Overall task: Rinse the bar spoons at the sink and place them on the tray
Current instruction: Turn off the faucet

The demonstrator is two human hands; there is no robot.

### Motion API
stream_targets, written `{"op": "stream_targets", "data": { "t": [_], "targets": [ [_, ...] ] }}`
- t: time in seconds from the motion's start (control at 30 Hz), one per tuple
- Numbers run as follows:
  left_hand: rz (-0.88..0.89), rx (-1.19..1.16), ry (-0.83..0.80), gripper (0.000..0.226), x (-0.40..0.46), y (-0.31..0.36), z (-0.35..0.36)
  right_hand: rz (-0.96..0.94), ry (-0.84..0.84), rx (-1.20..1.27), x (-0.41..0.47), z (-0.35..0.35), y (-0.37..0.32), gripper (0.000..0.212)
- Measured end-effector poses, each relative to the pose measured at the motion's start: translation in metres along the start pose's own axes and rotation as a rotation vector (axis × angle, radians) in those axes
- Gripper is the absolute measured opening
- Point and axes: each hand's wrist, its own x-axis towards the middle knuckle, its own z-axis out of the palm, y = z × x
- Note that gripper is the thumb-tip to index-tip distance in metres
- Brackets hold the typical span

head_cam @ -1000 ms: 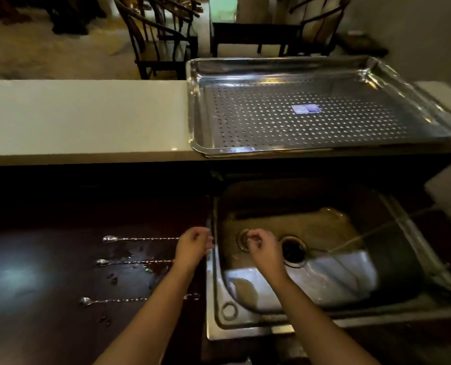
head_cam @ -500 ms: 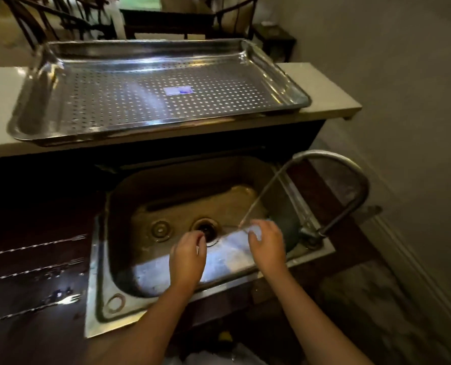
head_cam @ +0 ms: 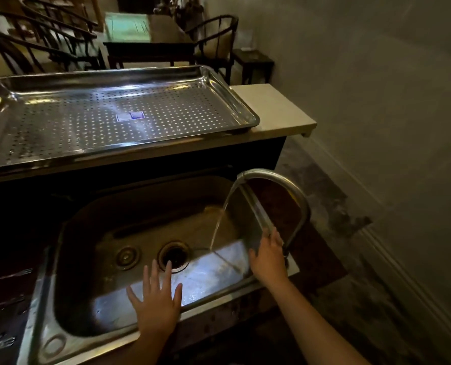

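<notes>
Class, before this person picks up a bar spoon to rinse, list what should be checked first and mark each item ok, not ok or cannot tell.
1. Water running from the faucet: ok, a stream falls into the sink.
2. Left hand free: ok, open and spread, holding nothing.
3. Right hand free: cannot tell, it is at the faucet's base.
4. Bar spoons within reach: ok, on the dark counter left of the sink.
5. Tray ready: ok, no spoons on it.
6. Drain unblocked: ok, looks open.
</notes>
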Motion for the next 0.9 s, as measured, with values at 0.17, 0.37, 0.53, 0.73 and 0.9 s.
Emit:
{"op": "stream_targets", "data": {
  "t": [0.17,0.37,0.53,0.73,0.9],
  "targets": [
    [-0.045,0.05,0.034,0.093,0.002,-0.008,0.012,0.024,-0.09,-0.081,0.007,0.001,0.004,0.072],
    [-0.074,0.027,-0.022,0.07,-0.001,-0.007,0.009,0.008,-0.128,0.032,0.019,-0.011,0.005,0.072],
    [-0.09,0.024,-0.035,0.059,-0.002,-0.007,0.008,-0.057,-0.093,0.075,-0.002,-0.005,0.007,0.071],
    [-0.082,0.015,-0.045,0.059,-0.003,-0.005,0.006,-0.094,-0.033,0.057,-0.021,0.008,0.009,0.073],
    [-0.104,-0.001,-0.052,0.06,0.0,-0.006,0.006,-0.064,0.018,0.088,-0.022,0.011,0.001,0.07]
  ]
}}
